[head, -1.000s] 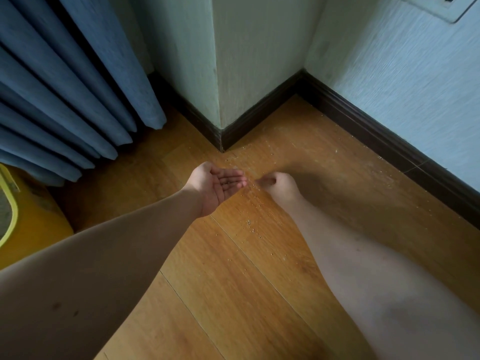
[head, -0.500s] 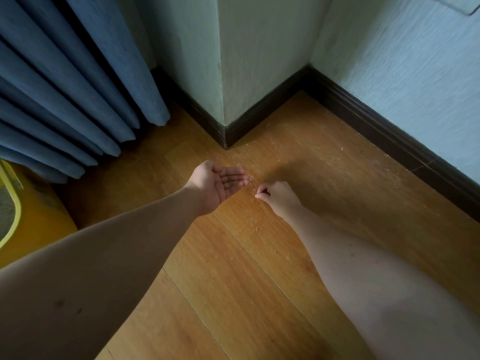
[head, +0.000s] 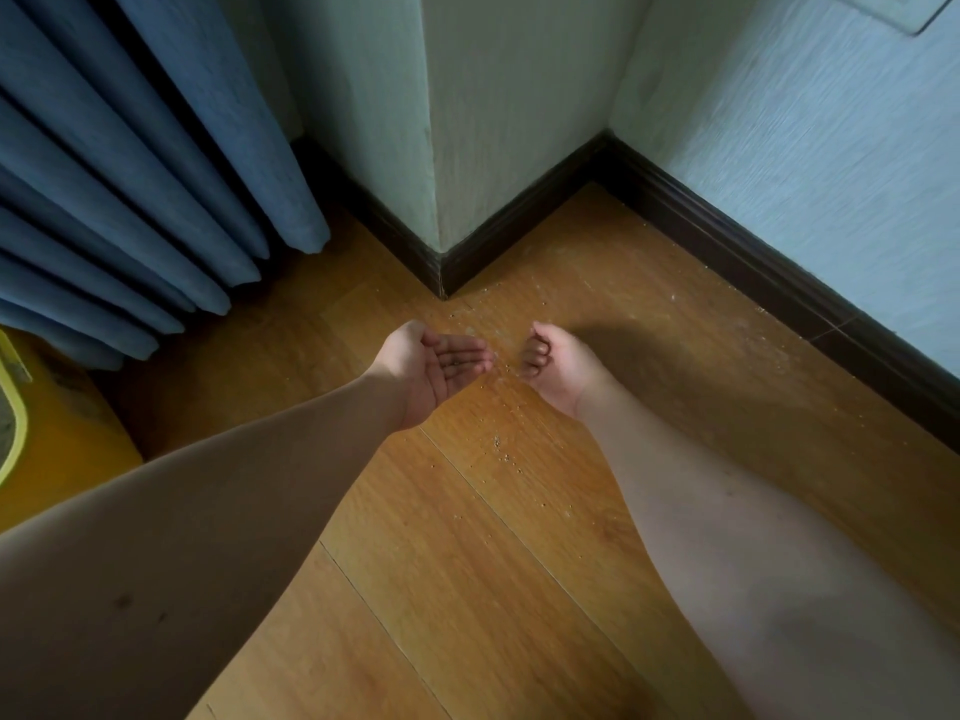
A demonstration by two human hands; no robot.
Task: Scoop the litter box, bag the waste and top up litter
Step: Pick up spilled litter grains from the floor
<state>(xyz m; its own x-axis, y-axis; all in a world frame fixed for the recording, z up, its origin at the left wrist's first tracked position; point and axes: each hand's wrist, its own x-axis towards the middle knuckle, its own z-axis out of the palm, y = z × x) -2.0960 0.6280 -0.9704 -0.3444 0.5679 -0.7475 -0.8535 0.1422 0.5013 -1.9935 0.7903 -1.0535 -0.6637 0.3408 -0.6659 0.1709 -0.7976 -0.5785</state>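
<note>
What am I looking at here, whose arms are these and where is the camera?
There is no machine here: the picture comes from one wide-angle camera worn on a person's head, looking down at their own bare arms. The left hand is turned palm up and cupped like a little bowl, with a few dark specks in it. The right hand has its fingers curled in, as if pinching something tiny; I cannot tell whether it holds anything. Below lies an orange-brown wooden plank floor sprinkled with small pale litter grains. Around it stand pale green walls with dark skirting, pleated blue curtains on the left and a yellow plastic container at the left edge.
</note>
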